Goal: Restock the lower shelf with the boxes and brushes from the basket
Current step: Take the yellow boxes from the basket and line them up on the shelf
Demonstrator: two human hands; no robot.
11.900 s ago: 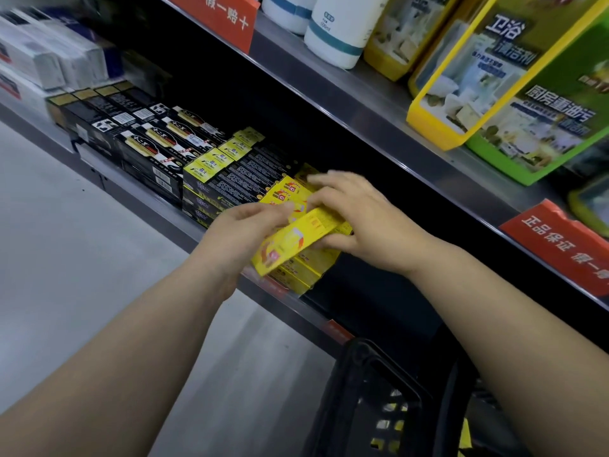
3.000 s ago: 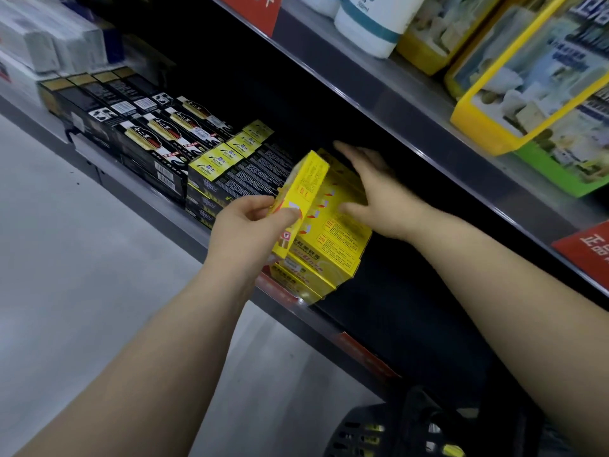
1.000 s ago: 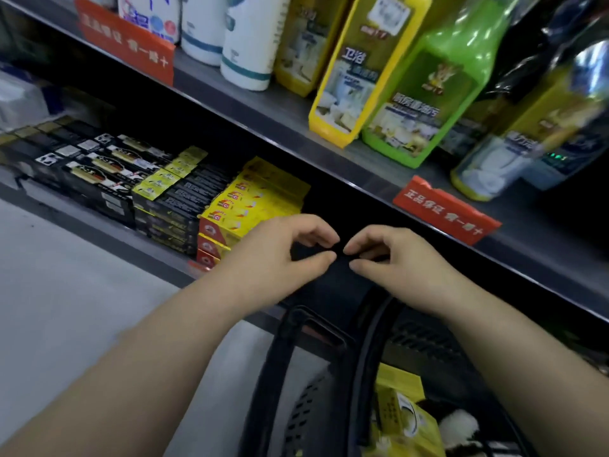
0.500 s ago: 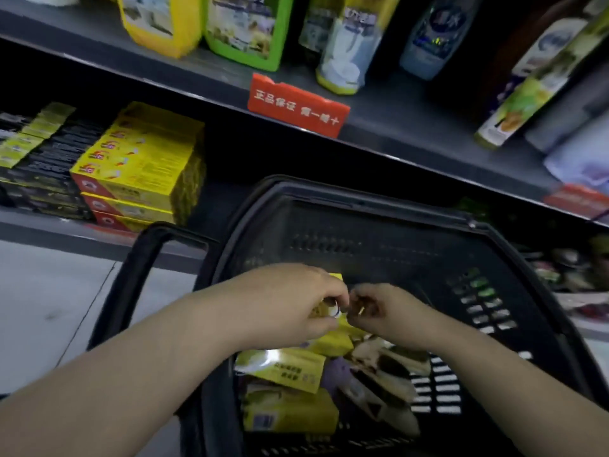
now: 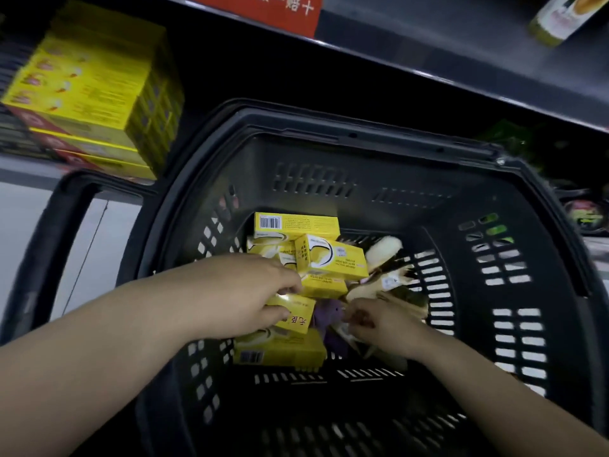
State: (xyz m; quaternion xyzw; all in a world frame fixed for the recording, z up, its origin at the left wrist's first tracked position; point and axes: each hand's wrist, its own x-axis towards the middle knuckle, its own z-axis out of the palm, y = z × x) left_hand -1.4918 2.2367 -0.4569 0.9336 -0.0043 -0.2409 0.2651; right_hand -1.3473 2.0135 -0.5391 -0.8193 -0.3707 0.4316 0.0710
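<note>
Both my hands are down inside the black basket (image 5: 329, 140). My left hand (image 5: 250, 295) grips a small yellow box (image 5: 296, 316) between thumb and fingers. Several more yellow boxes (image 5: 329, 255) lie piled in the basket's middle. My right hand (image 5: 379, 321) has its fingers curled among packaged brushes (image 5: 385, 282) beside a purple item (image 5: 326, 315); what it grips is hidden. A stack of yellow boxes (image 5: 89, 84) stands on the lower shelf (image 5: 29, 166) at the upper left.
The basket's black handle (image 5: 49, 239) stands up at the left. Above it runs the upper shelf's edge (image 5: 461, 80) with a red price label (image 5: 263, 8) and a bottle (image 5: 560, 18). Pale floor (image 5: 19, 219) shows at the left.
My view has dropped closer into the basket. My left hand has taken hold of a yellow box, and my right hand has moved lower among the brushes.
</note>
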